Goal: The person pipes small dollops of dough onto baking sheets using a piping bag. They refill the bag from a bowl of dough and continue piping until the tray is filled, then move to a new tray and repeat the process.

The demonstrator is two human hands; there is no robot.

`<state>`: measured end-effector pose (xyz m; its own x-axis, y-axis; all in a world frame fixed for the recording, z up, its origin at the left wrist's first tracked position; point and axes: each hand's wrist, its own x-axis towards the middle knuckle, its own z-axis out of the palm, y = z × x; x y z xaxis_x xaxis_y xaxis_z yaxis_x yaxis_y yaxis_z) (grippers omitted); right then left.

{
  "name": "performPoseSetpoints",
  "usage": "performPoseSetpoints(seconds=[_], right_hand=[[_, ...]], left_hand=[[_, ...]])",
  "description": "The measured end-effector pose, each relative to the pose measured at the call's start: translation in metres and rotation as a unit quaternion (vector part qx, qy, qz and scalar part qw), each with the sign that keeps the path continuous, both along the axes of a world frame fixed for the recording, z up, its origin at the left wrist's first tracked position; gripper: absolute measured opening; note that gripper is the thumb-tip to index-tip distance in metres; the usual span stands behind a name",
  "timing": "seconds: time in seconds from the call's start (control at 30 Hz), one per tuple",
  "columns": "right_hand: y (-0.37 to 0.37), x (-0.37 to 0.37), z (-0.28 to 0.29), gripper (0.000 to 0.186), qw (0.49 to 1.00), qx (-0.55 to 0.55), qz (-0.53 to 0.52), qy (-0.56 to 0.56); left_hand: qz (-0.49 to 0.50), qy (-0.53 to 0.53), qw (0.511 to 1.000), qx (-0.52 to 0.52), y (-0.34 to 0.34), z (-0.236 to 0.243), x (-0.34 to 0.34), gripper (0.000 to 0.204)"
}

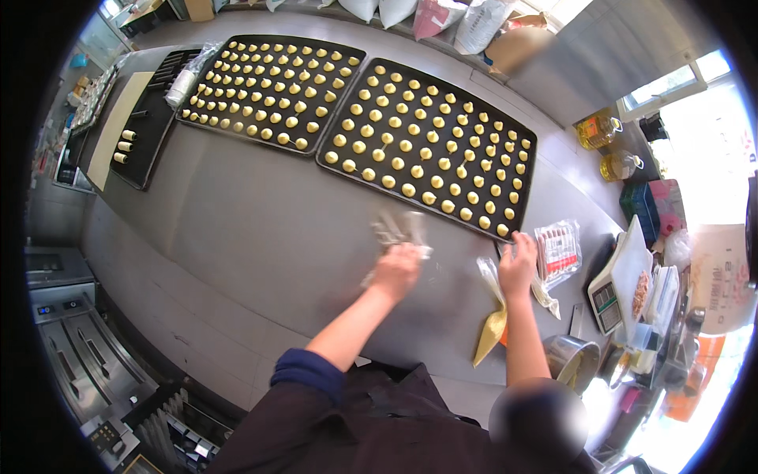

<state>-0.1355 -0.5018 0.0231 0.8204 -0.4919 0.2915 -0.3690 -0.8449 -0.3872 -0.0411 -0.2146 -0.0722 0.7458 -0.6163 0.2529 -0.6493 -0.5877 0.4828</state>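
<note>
My left hand [397, 268] is closed on a whitish cloth [412, 227], which lies against the grey metal table [260, 213] and is smeared by motion. At the near right corner of a black baking tray [339, 142], my right hand [517, 265] has its fingers apart; whether they touch the rim I cannot tell. Rows of piped pale-yellow dough mounds [405, 145] fill this tray. Beside my right forearm lies a piping bag [491, 332] with yellow filling. A clear plastic packet [558, 251] lies just right of that hand.
Another black tray [357, 62] of dough mounds stands to the left. Farther left, a dark tray [146, 154] holds a few small rolls. At right are a scale [606, 304], a metal pot [562, 351] and oil jugs [596, 132]. Sacks [442, 17] line the back.
</note>
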Motion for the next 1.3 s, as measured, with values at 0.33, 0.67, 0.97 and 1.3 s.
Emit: performPoseSetpoints(seconds=[0.33, 0.67, 0.97, 1.3], right_hand=[[0.062, -0.171, -0.014, 0.08, 0.956, -0.117, -0.007, 0.267], [0.04, -0.148, -0.014, 0.068, 0.987, -0.028, -0.052, 0.147], [0.294, -0.196, 0.068, 0.089, 0.738, 0.433, 0.513, 0.068], [0.353, -0.346, 0.084, 0.022, 0.792, 0.341, 0.507, 0.004]], left_hand=[[-0.148, -0.002, 0.989, -0.015, -0.015, 0.009, -0.076, 0.022], [0.316, 0.19, 0.924, 0.101, 0.2, 0.024, -0.115, 0.039], [0.251, 0.548, 0.459, -0.652, 0.165, 0.122, -0.283, 0.05], [0.094, 0.484, 0.543, -0.68, 0.201, 0.225, -0.566, 0.086]])
